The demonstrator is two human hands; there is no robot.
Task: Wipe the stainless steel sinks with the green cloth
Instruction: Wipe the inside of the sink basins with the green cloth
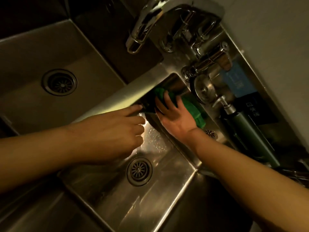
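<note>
Shiny chrome taps overhang the far corner of the right stainless steel basin; floor around its round drain lies open.

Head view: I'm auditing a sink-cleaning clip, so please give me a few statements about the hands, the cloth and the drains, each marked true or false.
1. The right hand presses the green cloth with its fingers spread. True.
2. The near drain and the left drain are both uncovered. True.
3. The green cloth lies over the near drain. False: it is up in the far corner of the near sink.
4. The left hand grips the faucet. False: it is low by the divider between the sinks, beside the cloth, well clear of the faucet.
</note>
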